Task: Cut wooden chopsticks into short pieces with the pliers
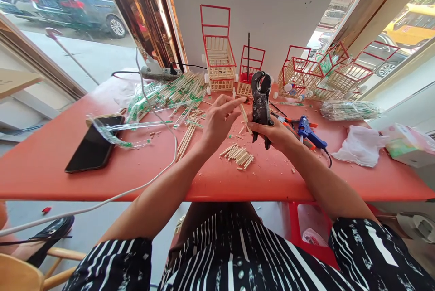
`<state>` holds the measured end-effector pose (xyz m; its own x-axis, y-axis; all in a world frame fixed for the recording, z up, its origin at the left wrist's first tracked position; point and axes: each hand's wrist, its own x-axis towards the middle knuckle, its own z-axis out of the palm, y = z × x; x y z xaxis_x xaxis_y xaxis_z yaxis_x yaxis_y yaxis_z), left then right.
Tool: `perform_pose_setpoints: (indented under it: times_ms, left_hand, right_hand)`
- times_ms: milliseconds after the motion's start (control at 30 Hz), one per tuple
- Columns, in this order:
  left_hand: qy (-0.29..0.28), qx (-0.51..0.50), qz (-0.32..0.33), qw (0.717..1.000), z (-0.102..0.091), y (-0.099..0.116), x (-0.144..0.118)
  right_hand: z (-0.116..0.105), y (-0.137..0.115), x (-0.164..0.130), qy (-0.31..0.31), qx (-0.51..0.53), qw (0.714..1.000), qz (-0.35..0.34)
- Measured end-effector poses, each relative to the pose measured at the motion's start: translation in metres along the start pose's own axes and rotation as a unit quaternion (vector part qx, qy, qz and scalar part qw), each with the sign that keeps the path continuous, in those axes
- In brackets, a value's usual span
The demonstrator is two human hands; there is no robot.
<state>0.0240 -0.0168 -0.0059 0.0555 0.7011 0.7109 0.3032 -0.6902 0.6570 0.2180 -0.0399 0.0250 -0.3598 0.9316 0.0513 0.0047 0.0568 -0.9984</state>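
My right hand [277, 132] grips a black hand cutter [260, 103] held upright, its curved jaws at the top. A short length of thin wooden stick [245, 118] slants beside the cutter, its lower end at my right fingers; exactly how it is held cannot be told. My left hand [220, 121] is just left of it, fingers stretched out and apart, index fingertip close to the stick's top end. Below both hands lies a small pile of short cut sticks [239, 155]. Longer bare sticks [186, 140] rest left of that pile.
Green-and-clear wrapped sticks [170, 96] and a black phone [95, 143] are on the left of the red table [163, 182]. Small stick-built carts [219, 57] line the back. A blue glue gun [311, 132] and white plastic bag [362, 146] lie right. A white cable [154, 175] crosses the left side.
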Motion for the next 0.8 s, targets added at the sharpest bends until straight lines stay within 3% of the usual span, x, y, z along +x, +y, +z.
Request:
perform_pose_setpoints:
  times_ms: [167, 300, 433, 533, 633, 733, 800]
  left_hand:
    - [0.013, 0.196, 0.200, 0.960, -0.003, -0.004, -0.002]
    - [-0.029, 0.208, 0.260, 0.942, -0.010, -0.005, 0.001]
    - [-0.073, 0.180, 0.273, 0.942, -0.015, -0.002, 0.003]
    - [-0.095, 0.157, 0.209, 0.961, -0.012, 0.000, 0.002]
    - [-0.137, 0.078, 0.049, 0.986, -0.006, 0.004, 0.000]
    - [-0.182, -0.048, -0.111, 0.976, -0.001, 0.010, -0.001]
    - [-0.196, -0.134, -0.178, 0.955, 0.001, 0.012, -0.002]
  right_hand:
    - [0.002, -0.004, -0.001, -0.002, 0.041, 0.999, 0.021]
    - [0.005, -0.007, -0.003, -0.016, 0.097, 0.995, 0.032]
    - [0.006, -0.011, -0.003, -0.039, 0.145, 0.987, 0.064]
    - [-0.001, -0.011, 0.000, -0.044, 0.161, 0.982, 0.093]
    - [-0.011, -0.010, 0.003, -0.002, 0.125, 0.990, 0.064]
    - [-0.019, -0.010, 0.002, 0.063, 0.043, 0.997, -0.002]
    - [-0.020, -0.010, 0.002, 0.070, -0.020, 0.996, -0.042]
